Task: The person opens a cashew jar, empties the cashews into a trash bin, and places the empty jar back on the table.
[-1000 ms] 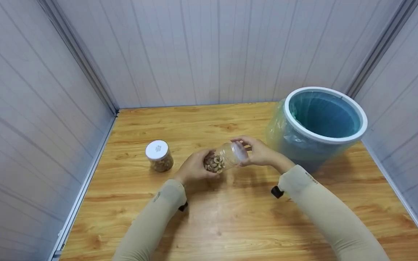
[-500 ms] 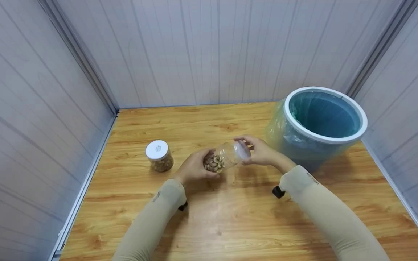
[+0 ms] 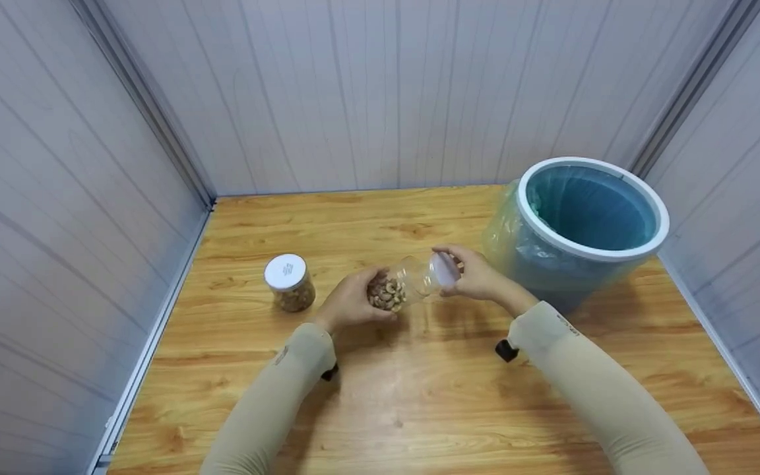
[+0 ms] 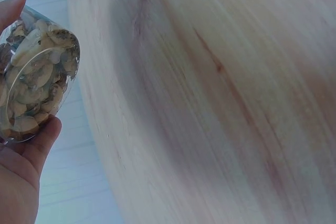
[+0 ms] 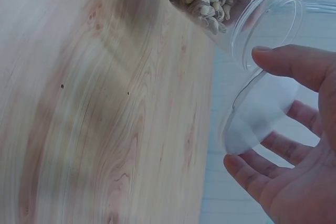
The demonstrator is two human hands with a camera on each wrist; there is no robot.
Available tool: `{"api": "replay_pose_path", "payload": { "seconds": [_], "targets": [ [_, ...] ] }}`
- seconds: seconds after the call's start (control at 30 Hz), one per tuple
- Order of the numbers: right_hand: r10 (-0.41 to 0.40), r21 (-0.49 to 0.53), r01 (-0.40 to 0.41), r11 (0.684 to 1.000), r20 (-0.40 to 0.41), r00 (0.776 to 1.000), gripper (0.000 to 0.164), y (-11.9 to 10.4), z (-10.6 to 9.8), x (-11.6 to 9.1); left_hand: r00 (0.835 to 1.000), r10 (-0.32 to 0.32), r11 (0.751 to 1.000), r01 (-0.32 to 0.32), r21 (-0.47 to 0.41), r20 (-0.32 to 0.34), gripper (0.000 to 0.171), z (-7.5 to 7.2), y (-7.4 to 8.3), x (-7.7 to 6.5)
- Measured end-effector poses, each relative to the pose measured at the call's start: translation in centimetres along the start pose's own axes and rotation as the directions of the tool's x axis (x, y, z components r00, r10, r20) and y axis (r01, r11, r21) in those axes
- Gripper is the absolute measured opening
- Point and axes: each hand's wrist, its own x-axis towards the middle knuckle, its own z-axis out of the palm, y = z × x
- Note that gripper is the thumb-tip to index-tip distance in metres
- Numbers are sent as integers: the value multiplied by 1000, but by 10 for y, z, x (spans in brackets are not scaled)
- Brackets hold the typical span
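My left hand (image 3: 353,303) grips the base of a clear plastic jar (image 3: 413,280), which lies tilted with its mouth toward the right. Cashews (image 3: 386,294) are gathered at the jar's bottom end; the left wrist view shows nuts (image 4: 39,77) pressed against the clear base. Thumb and fingers of my right hand (image 3: 479,276) pinch a translucent round lid (image 3: 444,270) by its edge. In the right wrist view the lid (image 5: 260,114) is off the jar's threaded mouth (image 5: 270,24), tipped at an angle, its upper edge right by the rim.
A second nut-filled jar with a white lid (image 3: 285,273) stands upright to the left on the wooden table (image 3: 406,396). A bag-lined bin with a white rim (image 3: 528,221) stands at the back right. Panelled walls (image 3: 367,99) enclose the back and sides.
The lid in my right hand has shifted a little right, away from the jar's mouth. My left hand and the jar have moved very slightly left.
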Motion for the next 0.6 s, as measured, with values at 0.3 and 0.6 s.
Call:
{"api": "replay_pose_path", "payload": {
  "seconds": [0.3,0.6],
  "targets": [
    [49,8,-49,999,-72,996,90,3,0,1,1000,1,1000,-1,31,-6,93,-3,-1,0],
    [53,-14,-54,998,-92,994,87,7,2,2,1000,-11,999,11,36,-10,93,-5,0,0]
  ]
}}
